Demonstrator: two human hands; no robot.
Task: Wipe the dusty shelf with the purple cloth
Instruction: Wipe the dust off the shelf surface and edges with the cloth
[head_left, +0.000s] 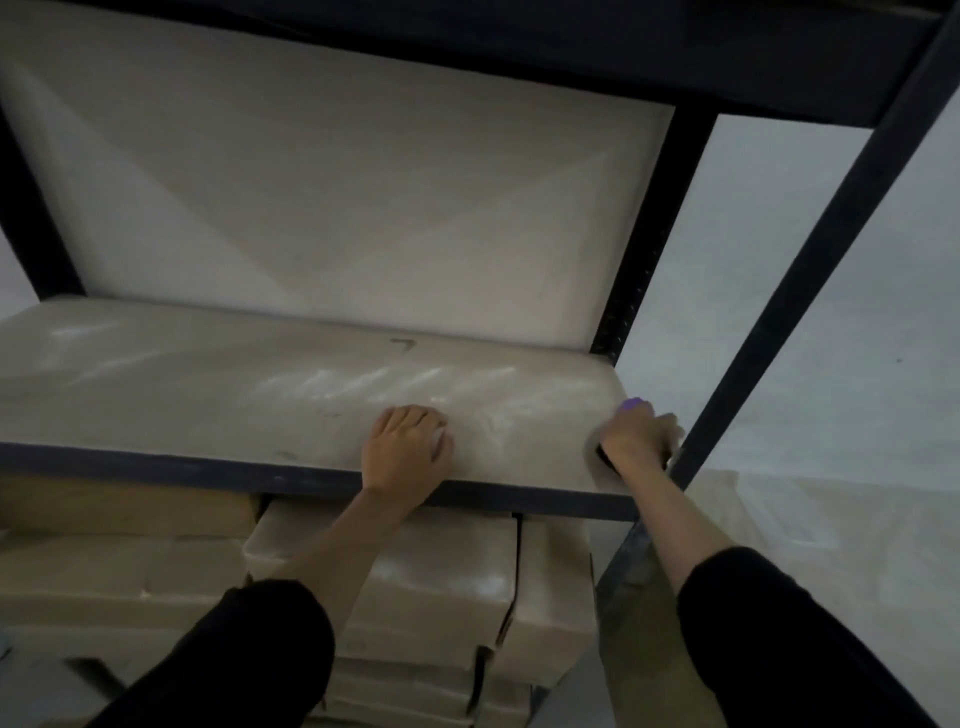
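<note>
the purple cloth (634, 405) is a small bit of colour at the right end of the shelf (208, 384), peeking out past the fingers of the right hand (640, 439). most of the cloth is hidden under that hand. the right hand is curled over the cloth, its grip closed on it, and it presses down at the shelf's front right corner, just beside the dark metal post (810, 291).

the shelf is a pale brown board with light smeary streaks on it. it has a dark front edge (156, 465).

the left hand (408, 447) lies flat on the shelf near the front edge, well apart from the right hand. its fingers are bent a little and its grip has nothing in it. both arms have black sleeves (249, 660).

behind the shelf is a pale back panel (337, 208). under the shelf are stacked cardboard boxes (431, 587). beyond the post is a white wall (769, 332).
</note>
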